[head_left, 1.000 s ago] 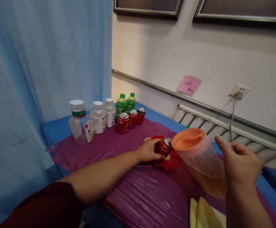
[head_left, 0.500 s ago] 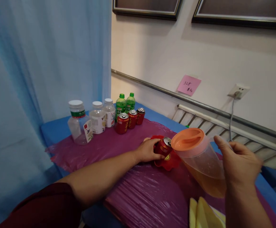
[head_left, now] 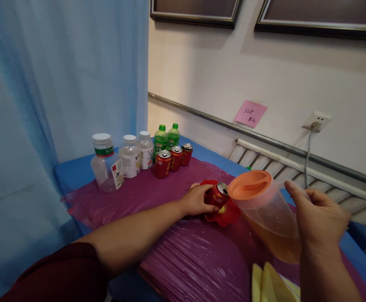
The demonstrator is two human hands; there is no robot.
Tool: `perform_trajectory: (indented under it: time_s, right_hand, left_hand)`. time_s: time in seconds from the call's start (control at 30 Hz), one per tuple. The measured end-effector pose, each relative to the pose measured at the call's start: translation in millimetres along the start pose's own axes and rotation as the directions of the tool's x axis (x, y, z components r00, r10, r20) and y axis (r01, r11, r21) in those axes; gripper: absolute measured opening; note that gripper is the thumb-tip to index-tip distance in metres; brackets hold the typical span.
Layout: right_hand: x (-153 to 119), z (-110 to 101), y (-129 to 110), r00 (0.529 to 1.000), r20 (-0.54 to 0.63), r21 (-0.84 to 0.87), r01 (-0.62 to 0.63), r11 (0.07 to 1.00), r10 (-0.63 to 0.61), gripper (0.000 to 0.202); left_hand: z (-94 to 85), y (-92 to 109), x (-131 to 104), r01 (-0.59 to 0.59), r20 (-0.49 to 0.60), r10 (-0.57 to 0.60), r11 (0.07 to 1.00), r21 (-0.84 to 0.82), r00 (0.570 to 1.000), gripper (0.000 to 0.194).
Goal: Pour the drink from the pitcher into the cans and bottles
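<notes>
My left hand [head_left: 198, 199] is wrapped round a red can [head_left: 215, 197], which tilts a little to the right above a red scalloped dish [head_left: 223, 216]. With my right hand [head_left: 321, 214] I grip the handle of a clear pitcher [head_left: 274, 224]. Its orange lid [head_left: 250, 184] leans toward the can, and the spout side is at the can's top. Amber liquid lies in the lower part of the pitcher. Whether any liquid flows into the can cannot be made out.
Behind stand three red cans [head_left: 176, 158], two green bottles [head_left: 160, 138] and three clear jars [head_left: 104, 167] on purple plastic sheeting [head_left: 195, 256]. A yellow cloth [head_left: 273, 283] lies at the front. Radiator [head_left: 271, 167] and wall pipe [head_left: 217, 120] run behind; a blue curtain [head_left: 66, 84] hangs left.
</notes>
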State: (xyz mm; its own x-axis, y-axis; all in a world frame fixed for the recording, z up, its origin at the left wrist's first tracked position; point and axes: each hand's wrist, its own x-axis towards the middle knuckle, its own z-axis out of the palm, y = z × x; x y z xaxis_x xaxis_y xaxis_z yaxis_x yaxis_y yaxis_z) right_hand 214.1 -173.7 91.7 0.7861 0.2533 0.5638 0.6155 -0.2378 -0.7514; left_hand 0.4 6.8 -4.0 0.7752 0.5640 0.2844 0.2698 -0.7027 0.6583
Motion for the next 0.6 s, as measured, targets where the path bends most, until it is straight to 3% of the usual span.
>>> perform_trajectory:
  time_s: [0.6]
  right_hand:
    - [-0.9, -0.7, -1.1, 1.0, -0.002, -0.017, -0.006, 1.0, 0.006, 0.052]
  left_hand:
    - [0.9, -0.3, 0.0, 0.007, -0.019, -0.008, 1.0, -0.028, 1.0, 0.072]
